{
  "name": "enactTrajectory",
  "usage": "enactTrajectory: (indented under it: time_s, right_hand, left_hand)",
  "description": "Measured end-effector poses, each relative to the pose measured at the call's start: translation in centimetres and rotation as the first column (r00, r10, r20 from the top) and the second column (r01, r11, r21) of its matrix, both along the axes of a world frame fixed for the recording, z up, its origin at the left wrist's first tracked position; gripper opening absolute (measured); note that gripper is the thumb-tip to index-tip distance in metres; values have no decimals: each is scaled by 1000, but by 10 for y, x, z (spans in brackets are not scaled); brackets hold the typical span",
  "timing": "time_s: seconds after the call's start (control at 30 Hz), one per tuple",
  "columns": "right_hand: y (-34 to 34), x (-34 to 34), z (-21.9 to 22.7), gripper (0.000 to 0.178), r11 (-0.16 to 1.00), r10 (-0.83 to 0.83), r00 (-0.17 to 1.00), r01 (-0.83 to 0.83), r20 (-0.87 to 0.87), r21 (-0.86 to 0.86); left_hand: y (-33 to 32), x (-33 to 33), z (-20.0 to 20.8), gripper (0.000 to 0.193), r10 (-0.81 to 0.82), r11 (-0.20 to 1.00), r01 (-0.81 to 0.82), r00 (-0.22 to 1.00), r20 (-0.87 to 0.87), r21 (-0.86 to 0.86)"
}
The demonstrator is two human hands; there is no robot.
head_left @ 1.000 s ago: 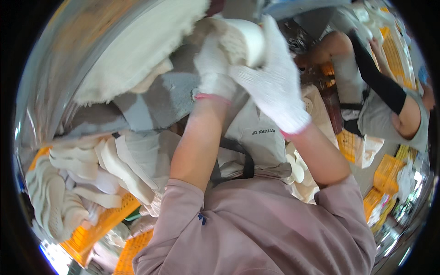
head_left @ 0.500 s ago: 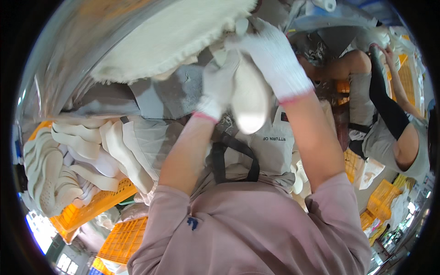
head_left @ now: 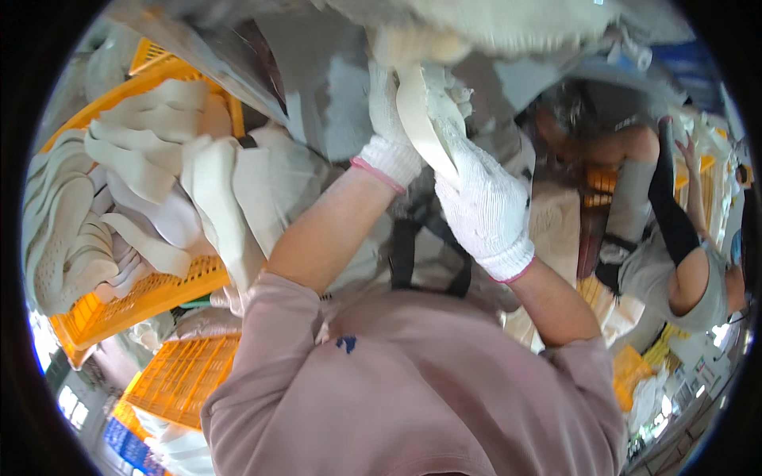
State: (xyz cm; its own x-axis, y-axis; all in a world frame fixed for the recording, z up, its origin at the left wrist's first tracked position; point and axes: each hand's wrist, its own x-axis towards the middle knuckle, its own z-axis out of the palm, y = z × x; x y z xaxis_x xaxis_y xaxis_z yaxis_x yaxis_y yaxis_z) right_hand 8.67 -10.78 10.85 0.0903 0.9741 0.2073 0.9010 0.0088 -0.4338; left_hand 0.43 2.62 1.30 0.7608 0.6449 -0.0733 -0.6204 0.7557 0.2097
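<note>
A cream-white shoe sole (head_left: pixel 418 119) is held on edge in front of me, its curved side facing left. My right hand (head_left: pixel 480 194), in a white knit glove, is closed round its near end. My left hand (head_left: pixel 390 127), gloved the same way, is closed on the sole's left side, its fingers partly hidden. The sole's far end is close under a fluffy white buffing wheel (head_left: pixel 508 24), blurred along its rim. I cannot tell whether the two touch.
On my left, a yellow plastic crate (head_left: pixel 143 297) is heaped with white soles (head_left: pixel 143 151). Another yellow crate (head_left: pixel 186 381) stands below it. A grey machine housing (head_left: pixel 309 79) lies beyond my hands. To the right, a co-worker's arm (head_left: pixel 611 147) reaches in close by.
The sole has turned from lying face up to standing on edge. My right hand has moved down to its near end. My view has shifted, showing more of the left crate.
</note>
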Motion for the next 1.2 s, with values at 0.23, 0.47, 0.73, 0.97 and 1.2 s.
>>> enactTrajectory:
  time_s: [0.23,0.47,0.73,0.97,1.2]
  right_hand:
    - [51,-3,-2,45,994,-103,973,108,208,-12]
    - [43,-9,8,43,994,-102,993,99,51,48]
    - [80,-3,1,23,999,35,920,-43,390,12]
    - [41,-9,6,86,962,-90,617,-150,-781,-229]
    - [26,-25,36,85,937,-147,804,-74,-576,-342]
  left_hand:
    - [47,13,-5,39,97,971,-151,958,-272,-187]
    - [19,-7,24,34,43,990,-107,844,-534,-89]
    - [4,3,-41,38,859,411,183,252,-446,893]
    - [47,4,-22,49,75,988,-103,970,-229,-115]
    - [30,3,-47,61,8,987,-15,999,-41,-162]
